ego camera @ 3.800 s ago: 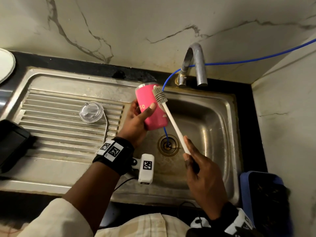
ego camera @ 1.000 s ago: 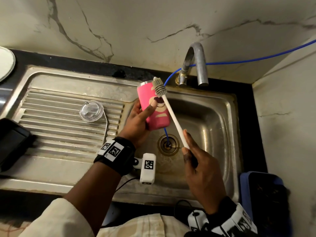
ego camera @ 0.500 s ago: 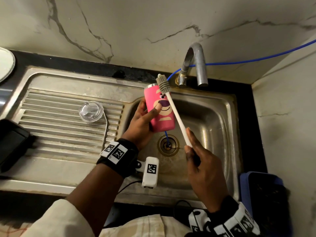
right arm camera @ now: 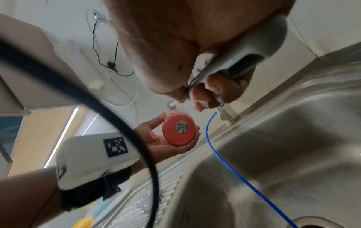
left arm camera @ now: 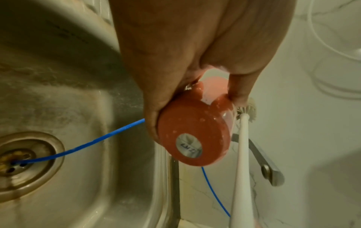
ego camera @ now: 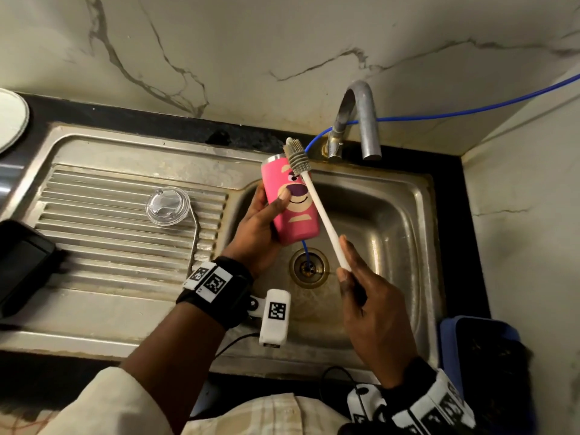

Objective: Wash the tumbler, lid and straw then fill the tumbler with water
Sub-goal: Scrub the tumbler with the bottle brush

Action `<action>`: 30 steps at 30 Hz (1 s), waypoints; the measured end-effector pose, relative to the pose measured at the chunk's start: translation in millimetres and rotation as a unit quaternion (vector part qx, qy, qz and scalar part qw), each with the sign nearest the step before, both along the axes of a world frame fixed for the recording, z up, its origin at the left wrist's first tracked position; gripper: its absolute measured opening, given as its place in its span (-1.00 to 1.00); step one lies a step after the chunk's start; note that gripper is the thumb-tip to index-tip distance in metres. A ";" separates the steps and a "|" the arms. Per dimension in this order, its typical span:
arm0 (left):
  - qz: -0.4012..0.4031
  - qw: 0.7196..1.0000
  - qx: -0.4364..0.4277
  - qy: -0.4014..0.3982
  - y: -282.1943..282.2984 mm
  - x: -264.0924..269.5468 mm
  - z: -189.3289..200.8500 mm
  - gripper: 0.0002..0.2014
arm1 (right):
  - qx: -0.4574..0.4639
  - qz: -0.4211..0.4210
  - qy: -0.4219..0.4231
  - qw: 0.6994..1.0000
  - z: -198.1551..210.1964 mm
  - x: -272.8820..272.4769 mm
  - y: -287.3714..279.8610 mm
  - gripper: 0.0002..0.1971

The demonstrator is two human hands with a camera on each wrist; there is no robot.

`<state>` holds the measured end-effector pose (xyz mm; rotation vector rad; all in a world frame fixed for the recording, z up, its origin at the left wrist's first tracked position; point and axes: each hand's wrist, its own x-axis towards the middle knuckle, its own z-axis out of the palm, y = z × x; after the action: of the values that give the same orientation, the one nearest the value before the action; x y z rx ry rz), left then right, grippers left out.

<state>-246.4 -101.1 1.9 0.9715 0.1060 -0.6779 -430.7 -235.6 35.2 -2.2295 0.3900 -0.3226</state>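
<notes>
My left hand (ego camera: 260, 227) grips a pink tumbler (ego camera: 290, 202) with a bear face, held over the sink basin (ego camera: 392, 221). Its wet round base (left arm camera: 193, 138) shows in the left wrist view and its base (right arm camera: 178, 128) also faces the right wrist camera. My right hand (ego camera: 370, 296) holds the grey end (right arm camera: 244, 61) of a white bottle brush (ego camera: 320, 208). The brush's bristle head (ego camera: 296, 158) lies against the tumbler's outer wall by the rim. A clear lid (ego camera: 168, 206) and a thin metal straw (ego camera: 195, 237) lie on the ribbed drainboard.
A steel tap (ego camera: 361, 120) stands behind the basin with no water visible. A blue tube (ego camera: 470, 109) runs along the wall and down into the drain (ego camera: 309, 266). A black object (ego camera: 22, 265) sits at the left edge, a blue bin (ego camera: 483, 365) at the right.
The tumbler has turned in my left hand, so the bear face now looks up at me. The brush head has slid along the outer wall toward the rim.
</notes>
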 end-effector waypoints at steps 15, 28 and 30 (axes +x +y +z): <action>0.005 0.999 0.031 -0.025 -1.8 4.9 4.4 -0.28 | 0.003 0.015 -0.006 1.000 2.5 -6.3 -7.6 -0.48; 0.000 1.000 0.012 -0.010 -5.9 0.3 4.4 -0.31 | 0.010 0.010 -0.003 1.000 4.3 0.0 -9.4 -0.46; 0.019 1.000 0.005 -0.009 -3.2 6.1 5.6 -0.33 | -0.002 0.022 -0.004 1.000 2.3 -5.4 -9.5 -0.49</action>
<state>-240.3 -104.3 7.5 0.9832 0.1130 -0.6343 -436.1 -245.0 37.5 -2.2363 0.3368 -0.3085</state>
